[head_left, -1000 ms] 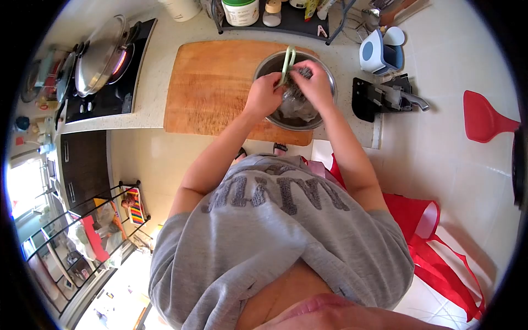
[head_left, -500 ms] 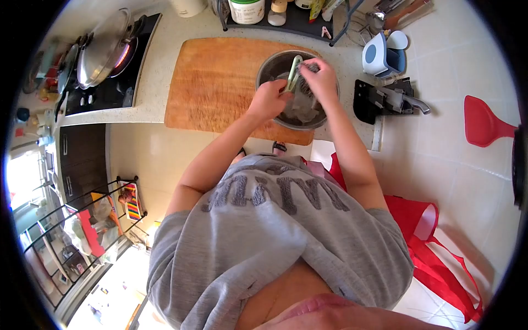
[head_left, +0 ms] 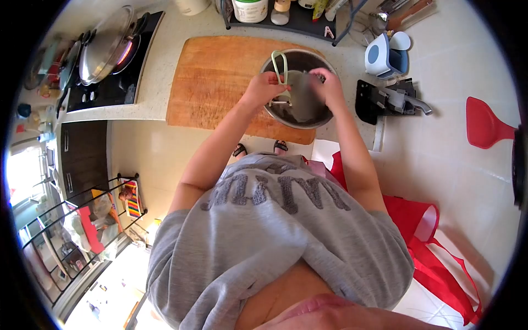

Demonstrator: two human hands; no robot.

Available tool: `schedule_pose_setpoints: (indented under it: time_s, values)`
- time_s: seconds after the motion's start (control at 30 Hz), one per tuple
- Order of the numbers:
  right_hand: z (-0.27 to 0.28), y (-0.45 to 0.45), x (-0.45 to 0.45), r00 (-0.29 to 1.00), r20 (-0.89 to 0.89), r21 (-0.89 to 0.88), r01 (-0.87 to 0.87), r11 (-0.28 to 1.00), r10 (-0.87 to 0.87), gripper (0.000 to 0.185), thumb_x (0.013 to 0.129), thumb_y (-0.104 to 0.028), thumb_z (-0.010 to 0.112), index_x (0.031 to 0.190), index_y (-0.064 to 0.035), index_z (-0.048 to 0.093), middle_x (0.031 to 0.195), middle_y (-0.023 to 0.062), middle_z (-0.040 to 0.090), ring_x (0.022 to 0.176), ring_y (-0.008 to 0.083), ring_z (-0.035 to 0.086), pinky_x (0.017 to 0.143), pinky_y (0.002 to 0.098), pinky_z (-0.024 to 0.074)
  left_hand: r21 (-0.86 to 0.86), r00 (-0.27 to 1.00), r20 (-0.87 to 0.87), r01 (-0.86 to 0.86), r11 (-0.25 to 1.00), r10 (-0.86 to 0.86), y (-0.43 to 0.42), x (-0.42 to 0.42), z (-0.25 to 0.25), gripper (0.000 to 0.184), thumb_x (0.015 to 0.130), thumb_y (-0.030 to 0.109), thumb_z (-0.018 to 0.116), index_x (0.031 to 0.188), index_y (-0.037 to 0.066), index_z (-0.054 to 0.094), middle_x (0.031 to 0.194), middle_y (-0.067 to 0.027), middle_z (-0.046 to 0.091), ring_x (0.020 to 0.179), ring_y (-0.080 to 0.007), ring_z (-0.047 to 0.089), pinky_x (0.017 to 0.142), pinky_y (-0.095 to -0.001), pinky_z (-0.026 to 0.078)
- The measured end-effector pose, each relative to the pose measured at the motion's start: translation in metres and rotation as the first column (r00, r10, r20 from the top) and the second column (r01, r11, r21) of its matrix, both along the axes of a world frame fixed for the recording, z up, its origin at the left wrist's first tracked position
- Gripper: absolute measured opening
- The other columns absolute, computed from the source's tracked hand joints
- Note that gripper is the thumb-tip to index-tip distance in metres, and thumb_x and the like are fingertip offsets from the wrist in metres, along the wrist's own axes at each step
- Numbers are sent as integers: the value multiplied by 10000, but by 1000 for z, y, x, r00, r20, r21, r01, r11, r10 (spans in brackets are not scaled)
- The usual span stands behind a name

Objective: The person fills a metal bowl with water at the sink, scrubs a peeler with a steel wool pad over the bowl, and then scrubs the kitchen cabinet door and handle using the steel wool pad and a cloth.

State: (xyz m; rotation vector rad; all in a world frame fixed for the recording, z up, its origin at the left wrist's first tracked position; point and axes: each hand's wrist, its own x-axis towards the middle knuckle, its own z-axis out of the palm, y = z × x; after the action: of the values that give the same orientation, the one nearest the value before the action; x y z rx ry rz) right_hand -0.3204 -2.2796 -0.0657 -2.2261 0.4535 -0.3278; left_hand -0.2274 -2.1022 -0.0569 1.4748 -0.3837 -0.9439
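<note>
My left fingers (head_left: 270, 78) clamp a green-handled tool (head_left: 285, 65), mid-part hidden, over the metal bowl (head_left: 300, 126); right fingers (head_left: 325, 78) blurred, can't tell their grip.

You're in a kitchen, by its look a home one.
Under the grip of your left hand (head_left: 263, 90) sits a bowl (head_left: 304, 62) on a board (head_left: 209, 82), laid on a counter (head_left: 155, 69). Well left of that grip, a glowing hob (head_left: 117, 94) carries cookware (head_left: 100, 52), with a dark cupboard (head_left: 87, 157) below the counter's edge. Ahead of the grip, a shelf (head_left: 305, 28) holds a tub (head_left: 251, 11) and a jar (head_left: 280, 15). Well right of it, you have a spatula (head_left: 485, 124) against pale tiles (head_left: 454, 71) and, ahead and right, utensils (head_left: 408, 16).
</note>
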Motion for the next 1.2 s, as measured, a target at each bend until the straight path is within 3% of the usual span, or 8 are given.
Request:
schedule_pose_setpoints:
  time_s: [0.17,0.4,0.5,0.6,0.73,0.9,1.1,1.2]
  values:
    - [57,45,6,941,222,15,-263,965,254,172,679,-103,640,839,-57,595,836,96,562,811,261,553,729,310,435,-24,996,87,26,999,-23,-6,-7,-14,101,671,83,634,714,-3,606,663,-22,585,607,-66,491,543,-240,402]
    - [29,13,29,946,319,-160,117,980,-61,136,671,-113,644,781,-63,581,780,96,555,757,260,548,666,330,438,283,837,474,147,948,-271,-2,-32,22,147,675,118,638,721,-11,584,523,-46,476,524,-74,443,502,-267,384]
    - [64,36,14,979,200,0,40,999,-39,134,676,-119,642,776,-57,577,755,108,553,722,276,545,659,337,439,345,719,648,17,938,-251,-5,-26,23,139,658,123,581,672,-13,558,555,-156,509,541,-247,528,512,-344,414]
    - [47,46,16,925,352,-375,-2,927,145,148,675,-131,642,795,-69,581,747,116,546,724,278,543,659,332,442,387,693,664,4,922,-281,-3,-33,33,132,657,118,550,666,-14,553,583,-185,532,589,-316,559,534,-370,438]
    - [43,13,26,965,176,94,181,979,-195,168,697,-151,645,821,-59,578,788,98,571,752,213,562,656,297,442,388,778,558,62,919,-288,-1,-38,42,131,674,118,567,725,-2,569,616,-172,560,612,-297,577,560,-351,452]
    - [55,4,14,991,-50,827,112,552,-126,218,737,-148,636,902,-37,546,822,67,584,704,127,562,606,276,461,77,869,490,29,997,-63,-4,-26,4,190,708,62,596,883,14,540,678,-89,577,601,-172,552,577,-288,437]
    - [72,19,4,998,36,897,-14,441,-41,209,725,-117,646,887,-34,544,796,50,575,709,128,565,599,265,471,-236,928,330,-98,967,175,-10,-29,25,325,775,90,572,1063,25,437,742,-36,569,636,-106,527,588,-239,426]
    - [40,8,8,994,-32,757,91,647,-103,209,718,-158,649,857,-32,558,797,90,589,734,202,583,638,298,468,-248,953,242,-122,961,183,-11,-19,21,222,831,138,524,1010,11,488,736,-15,577,656,-58,513,583,-204,409]
